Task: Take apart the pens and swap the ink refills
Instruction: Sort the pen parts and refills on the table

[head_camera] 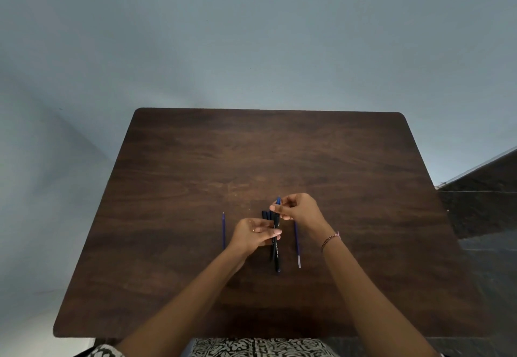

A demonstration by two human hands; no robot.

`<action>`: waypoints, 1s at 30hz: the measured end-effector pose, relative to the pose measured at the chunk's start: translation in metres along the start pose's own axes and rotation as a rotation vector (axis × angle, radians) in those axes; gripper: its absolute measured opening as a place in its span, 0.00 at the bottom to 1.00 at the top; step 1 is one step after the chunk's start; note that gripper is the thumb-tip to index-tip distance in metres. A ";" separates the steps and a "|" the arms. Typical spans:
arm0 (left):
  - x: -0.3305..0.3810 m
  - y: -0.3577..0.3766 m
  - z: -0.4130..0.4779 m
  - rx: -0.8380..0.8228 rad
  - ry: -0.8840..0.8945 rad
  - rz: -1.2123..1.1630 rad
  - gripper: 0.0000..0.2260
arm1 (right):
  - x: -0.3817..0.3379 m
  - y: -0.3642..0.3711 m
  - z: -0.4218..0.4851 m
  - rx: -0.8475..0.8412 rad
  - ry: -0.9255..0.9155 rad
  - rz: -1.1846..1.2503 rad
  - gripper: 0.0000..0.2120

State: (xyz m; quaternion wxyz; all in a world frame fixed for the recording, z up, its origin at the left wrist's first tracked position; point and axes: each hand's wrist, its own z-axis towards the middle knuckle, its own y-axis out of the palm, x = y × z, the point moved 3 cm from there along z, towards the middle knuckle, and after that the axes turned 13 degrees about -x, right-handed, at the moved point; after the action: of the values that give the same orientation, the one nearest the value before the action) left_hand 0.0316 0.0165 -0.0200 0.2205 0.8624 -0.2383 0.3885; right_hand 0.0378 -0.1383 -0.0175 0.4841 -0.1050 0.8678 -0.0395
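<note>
A black pen barrel (pixel 275 253) points away from me over the middle of the dark wooden table (pixel 195 174). My left hand (pixel 253 233) grips the barrel around its middle. My right hand (pixel 299 209) pinches the pen's blue front tip (pixel 278 201) at the far end. One thin blue ink refill (pixel 223 230) lies on the table left of my left hand. A second blue refill (pixel 297 244) with a clear end lies right of the barrel, partly under my right wrist. Dark pen parts (pixel 265 215) lie just behind my left hand.
The table's far half is bare wood. A pale blue wall stands behind it. Dark floor and a dark step (pixel 481 188) show to the right. My patterned clothing (pixel 260 348) meets the near table edge.
</note>
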 end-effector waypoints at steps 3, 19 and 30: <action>0.000 0.001 -0.002 -0.023 -0.003 -0.036 0.07 | -0.003 0.001 -0.002 -0.079 0.003 0.052 0.06; 0.004 -0.003 -0.003 0.058 0.023 -0.006 0.08 | -0.003 0.008 -0.004 -0.255 -0.008 0.248 0.12; 0.000 -0.006 -0.006 0.179 0.025 0.066 0.08 | 0.001 0.012 0.007 -0.037 0.032 0.047 0.09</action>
State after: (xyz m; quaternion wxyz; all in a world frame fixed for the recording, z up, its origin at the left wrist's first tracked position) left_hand 0.0320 0.0240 -0.0173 0.1327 0.8653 -0.2282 0.4261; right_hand 0.0412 -0.1270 -0.0237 0.4688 -0.0928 0.8783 -0.0134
